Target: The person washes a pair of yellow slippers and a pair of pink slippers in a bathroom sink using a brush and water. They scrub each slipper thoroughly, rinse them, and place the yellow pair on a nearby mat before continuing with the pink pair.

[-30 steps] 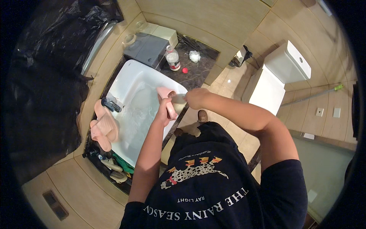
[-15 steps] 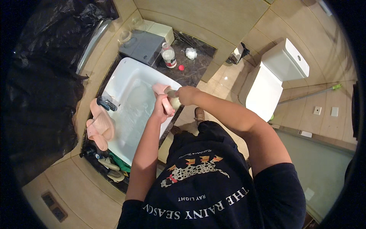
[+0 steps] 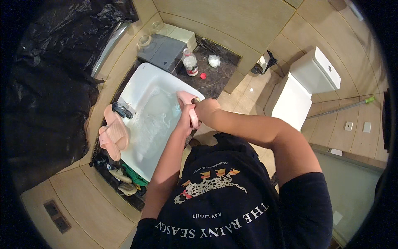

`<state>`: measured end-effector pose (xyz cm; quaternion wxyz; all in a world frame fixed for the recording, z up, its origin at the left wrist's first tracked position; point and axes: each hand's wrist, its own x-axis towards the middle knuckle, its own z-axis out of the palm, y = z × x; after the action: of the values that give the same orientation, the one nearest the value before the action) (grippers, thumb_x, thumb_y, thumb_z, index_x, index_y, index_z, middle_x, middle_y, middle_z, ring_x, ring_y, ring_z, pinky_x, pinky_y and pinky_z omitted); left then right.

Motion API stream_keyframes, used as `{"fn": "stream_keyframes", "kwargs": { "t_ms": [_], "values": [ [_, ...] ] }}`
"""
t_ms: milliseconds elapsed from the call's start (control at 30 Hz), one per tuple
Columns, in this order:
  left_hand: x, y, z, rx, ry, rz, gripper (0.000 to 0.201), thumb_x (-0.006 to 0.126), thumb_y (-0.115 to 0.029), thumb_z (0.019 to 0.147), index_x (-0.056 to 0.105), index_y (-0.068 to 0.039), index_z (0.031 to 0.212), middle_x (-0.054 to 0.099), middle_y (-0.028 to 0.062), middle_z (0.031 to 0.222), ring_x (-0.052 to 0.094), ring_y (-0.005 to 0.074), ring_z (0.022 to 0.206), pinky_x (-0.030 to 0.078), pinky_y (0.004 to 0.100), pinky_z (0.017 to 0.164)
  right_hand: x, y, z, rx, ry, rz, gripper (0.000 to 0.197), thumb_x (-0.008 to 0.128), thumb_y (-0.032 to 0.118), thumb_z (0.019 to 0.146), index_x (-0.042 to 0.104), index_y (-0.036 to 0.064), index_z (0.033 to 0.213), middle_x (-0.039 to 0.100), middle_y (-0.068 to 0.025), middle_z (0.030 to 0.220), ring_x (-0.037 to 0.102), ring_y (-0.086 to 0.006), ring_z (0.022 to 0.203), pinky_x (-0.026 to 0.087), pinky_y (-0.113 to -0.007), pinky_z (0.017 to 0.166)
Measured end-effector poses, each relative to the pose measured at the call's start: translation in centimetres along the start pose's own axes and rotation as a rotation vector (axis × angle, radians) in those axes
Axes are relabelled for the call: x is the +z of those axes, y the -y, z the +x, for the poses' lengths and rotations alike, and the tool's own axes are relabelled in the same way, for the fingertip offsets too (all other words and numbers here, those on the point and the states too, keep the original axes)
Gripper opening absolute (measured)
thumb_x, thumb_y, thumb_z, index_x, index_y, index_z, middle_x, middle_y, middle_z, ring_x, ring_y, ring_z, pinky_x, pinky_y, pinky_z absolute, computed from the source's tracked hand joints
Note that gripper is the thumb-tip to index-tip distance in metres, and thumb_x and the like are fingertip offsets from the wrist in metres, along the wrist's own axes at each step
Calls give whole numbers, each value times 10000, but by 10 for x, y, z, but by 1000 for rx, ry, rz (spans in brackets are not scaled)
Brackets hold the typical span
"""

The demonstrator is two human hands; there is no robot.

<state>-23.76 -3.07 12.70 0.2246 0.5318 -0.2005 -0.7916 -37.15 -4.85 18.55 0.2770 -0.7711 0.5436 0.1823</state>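
Over the near right rim of the white sink [image 3: 137,85], my left hand [image 3: 186,119] is closed around a pink slipper [image 3: 185,98], held tilted with its toe over the water. My right hand [image 3: 207,110] is closed against the slipper's strap area, gripping a small greyish tool [image 3: 195,100]. Most of that tool is hidden by the fingers, so its kind cannot be made out. Cloudy, sudsy water [image 3: 151,122] fills part of the sink. More pink slippers [image 3: 114,133] lie on the far left rim beside the dark tap [image 3: 123,110].
Behind the sink stand a grey box [image 3: 161,54], an uncapped bottle [image 3: 190,63], its red cap [image 3: 203,76] and a crumpled white wad [image 3: 214,61]. Bottles and a green cloth [image 3: 134,176] crowd the left corner. A toilet [image 3: 292,95] stands to the right.
My right hand has moved in closer over the slipper, covering more of the tool. The whole view has shifted slightly, and both hands still hold on.
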Motion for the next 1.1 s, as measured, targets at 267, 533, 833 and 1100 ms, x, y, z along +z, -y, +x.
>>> {"fn": "stream_keyframes", "kwargs": {
  "t_ms": [267, 533, 833, 1100],
  "values": [
    [-12, -2, 19, 16, -129, 193, 792, 570, -667, 758, 379, -163, 1338, 524, 145, 1198, 565, 289, 1040, 491, 492, 777, 24, -32, -20, -109, -17, 118, 492, 445, 219, 935, 394, 91, 1408, 662, -214, 1044, 679, -351, 892, 534, -432, 729],
    [-2, -39, 58, 218, -584, 293, 990, 699, -548, 725, 184, -199, 1495, 370, 212, 1381, 534, 326, 1122, 499, 448, 856, 45, -58, -30, -117, -298, 452, 292, 486, 224, 918, 566, 155, 1190, 666, -206, 905, 642, -387, 840, 504, -479, 738],
    [-13, -38, 94, 247, -428, 152, 816, 597, -389, 762, 267, -173, 1477, 513, 166, 1245, 560, 295, 1050, 484, 440, 870, 23, -73, -24, -51, -422, 593, 250, 576, 216, 841, 691, 195, 1062, 688, -151, 894, 660, -360, 841, 517, -470, 734],
    [-58, -31, 108, 181, -87, 70, 557, 441, -515, 772, 630, -21, 945, 659, 108, 892, 642, 253, 821, 516, 398, 743, 20, -73, -28, -87, -373, 563, 211, 591, 160, 795, 710, 138, 969, 691, -169, 889, 669, -348, 824, 531, -446, 712]
  ]
}}
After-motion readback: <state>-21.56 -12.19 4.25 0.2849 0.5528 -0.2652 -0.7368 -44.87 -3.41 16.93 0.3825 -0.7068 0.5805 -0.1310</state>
